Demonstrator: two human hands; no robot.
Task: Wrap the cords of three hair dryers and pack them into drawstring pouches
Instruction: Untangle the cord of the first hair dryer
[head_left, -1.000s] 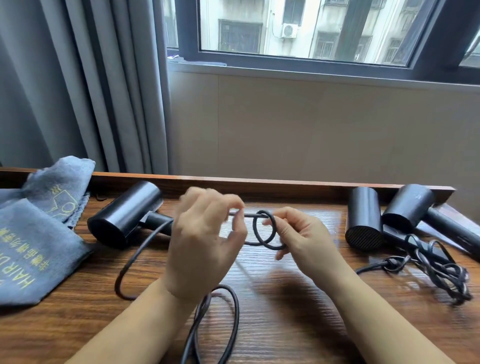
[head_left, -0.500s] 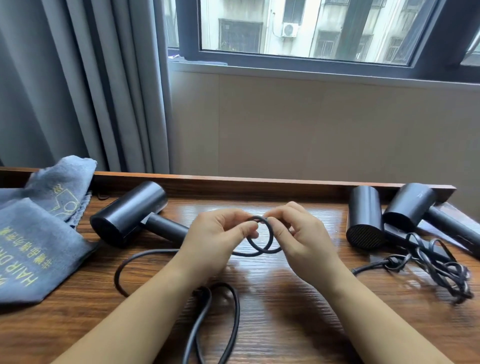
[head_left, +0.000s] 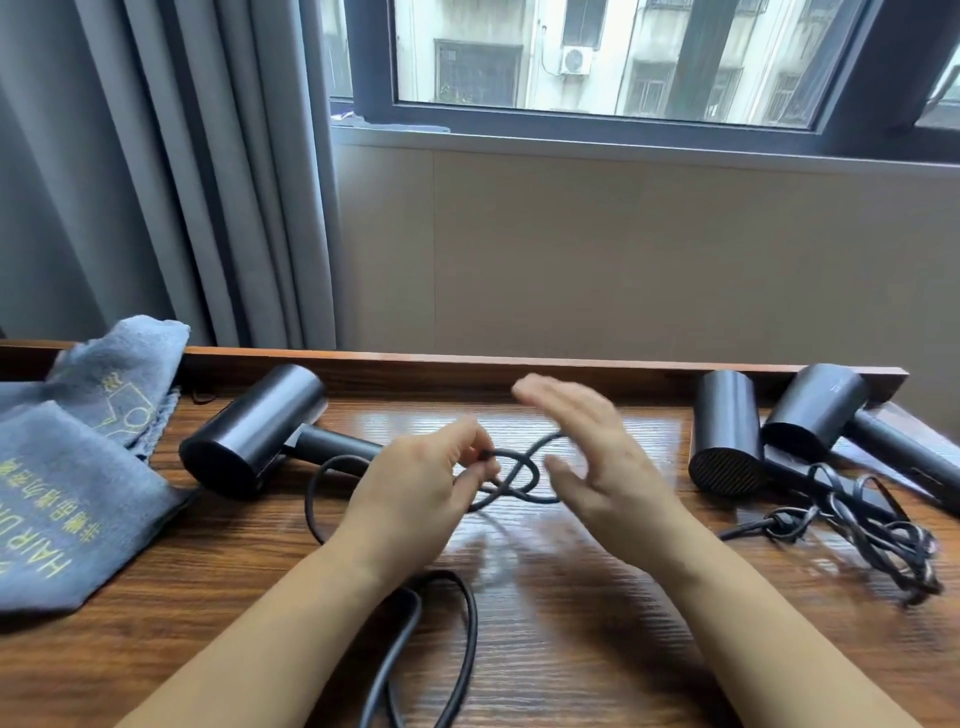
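Note:
A black hair dryer (head_left: 254, 431) lies on the wooden table at the left, its black cord (head_left: 511, 480) running to small loops at the middle. My left hand (head_left: 426, 483) pinches those loops above the table. My right hand (head_left: 587, 457) is blurred beside them, fingers spread, and its thumb is near the cord. Two more black hair dryers (head_left: 724, 431) (head_left: 815, 410) lie at the right with a tangled cord (head_left: 872, 525) in front of them. Grey drawstring pouches (head_left: 67, 499) with yellow print are piled at the left.
The wooden table (head_left: 571, 623) has a raised back rim (head_left: 519, 364) against the wall under a window. Grey curtains (head_left: 156, 182) hang at the back left. A long loop of the cord (head_left: 441, 649) trails off the near edge between my forearms.
My right hand has let go of the coiled cord and opened, lifting up and to the right. The left hand keeps pinching the loops, which have loosened and spread out.

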